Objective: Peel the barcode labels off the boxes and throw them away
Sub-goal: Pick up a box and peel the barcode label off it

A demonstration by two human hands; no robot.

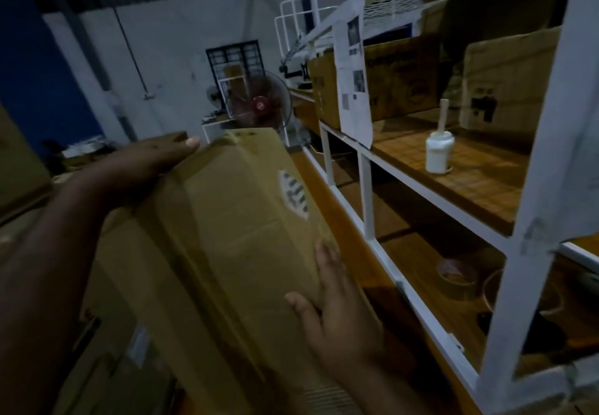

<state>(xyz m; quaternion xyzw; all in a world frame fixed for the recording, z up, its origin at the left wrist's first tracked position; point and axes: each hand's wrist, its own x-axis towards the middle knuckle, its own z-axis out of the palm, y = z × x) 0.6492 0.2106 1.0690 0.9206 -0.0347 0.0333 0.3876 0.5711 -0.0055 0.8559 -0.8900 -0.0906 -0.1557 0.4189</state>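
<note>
I hold a long brown cardboard box [240, 236] tilted in front of me, with both hands on it. My left hand [142, 162] grips its far left top edge, thumb over the corner. My right hand [334, 304] lies flat against its near right side, fingers spread. A white barcode label [293, 197] with dark stripes sits on the box's upper face near the right edge, blurred by motion. Another small white label [139, 346] shows on a lower box [123, 333] under my left arm.
A white metal rack [531, 207] with wooden shelves stands at the right, holding cardboard boxes [402, 77], a white glue pot with a stick [439, 152] and tape rolls [457, 278]. A paper sheet [353, 84] hangs on the rack. A red fan [259, 103] stands behind.
</note>
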